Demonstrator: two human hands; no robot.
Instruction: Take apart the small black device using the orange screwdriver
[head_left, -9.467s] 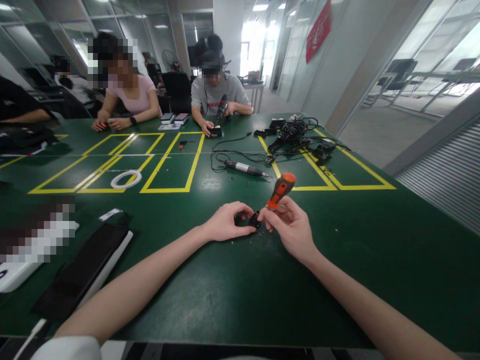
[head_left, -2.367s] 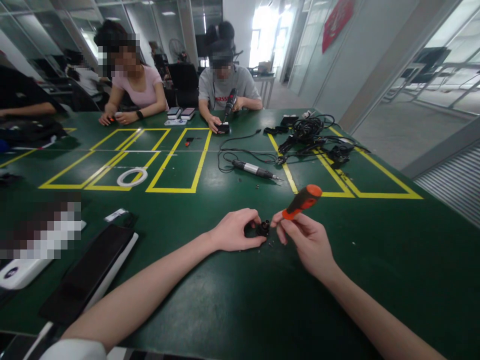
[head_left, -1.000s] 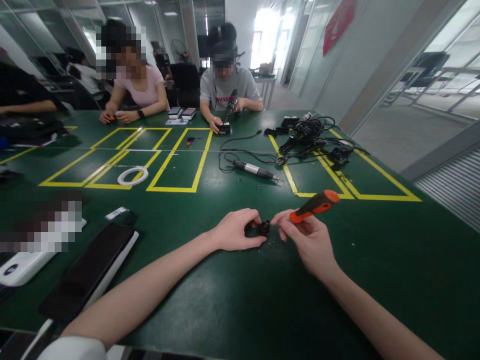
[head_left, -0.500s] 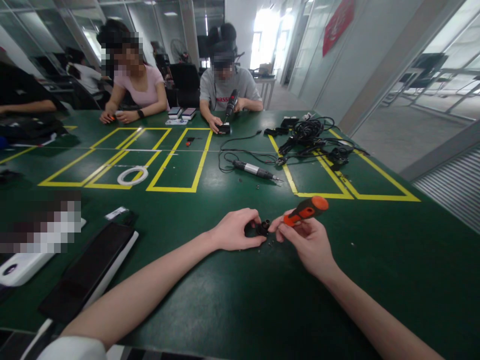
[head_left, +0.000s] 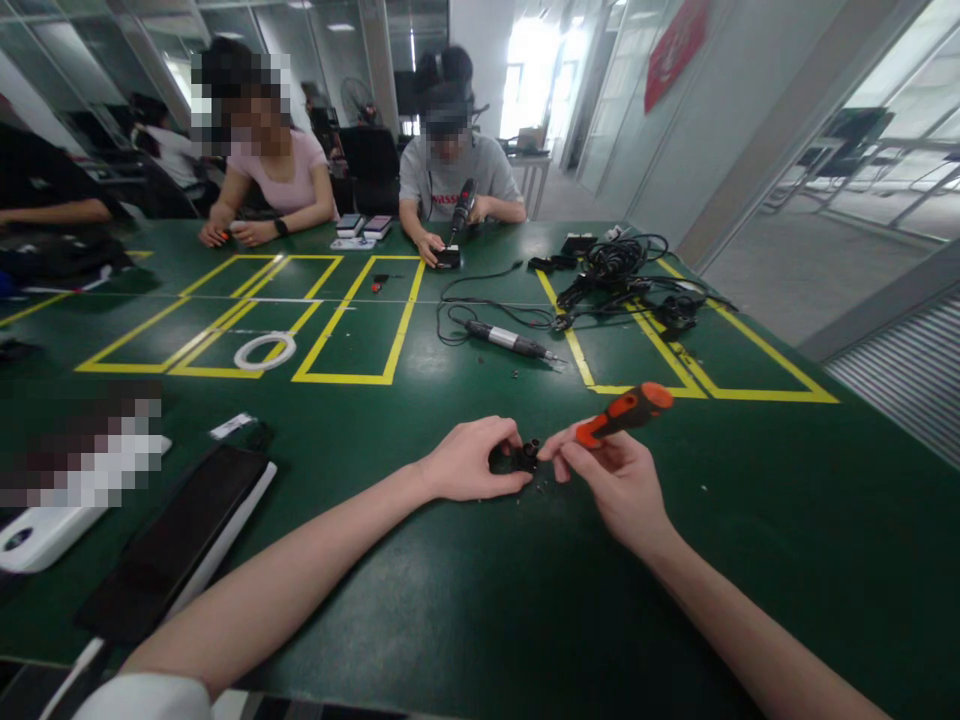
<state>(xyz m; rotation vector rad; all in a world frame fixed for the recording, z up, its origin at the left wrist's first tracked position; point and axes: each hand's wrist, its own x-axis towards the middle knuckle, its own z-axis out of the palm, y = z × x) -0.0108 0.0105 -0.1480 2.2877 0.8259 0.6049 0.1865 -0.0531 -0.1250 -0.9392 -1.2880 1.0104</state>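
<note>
My left hand (head_left: 469, 462) is curled round a small black part (head_left: 517, 458) and pins it to the green table (head_left: 465, 610). My right hand (head_left: 611, 480) grips a short screwdriver (head_left: 624, 413) with an orange and black handle. The handle leans up and to the right; its tip is hidden among my fingers beside the black part. A few tiny dark bits lie on the table just under the part.
An electric screwdriver (head_left: 504, 340) with its cord lies beyond my hands, and a tangle of black cables (head_left: 615, 270) sits at the back right. A white ring (head_left: 264, 351) lies among yellow tape lines. A black flat case (head_left: 176, 540) is at my left. Several people sit across the table.
The screwdriver handle has rocked between steeper and flatter angles and now leans low to the right. My left hand has kept still on the black part.
</note>
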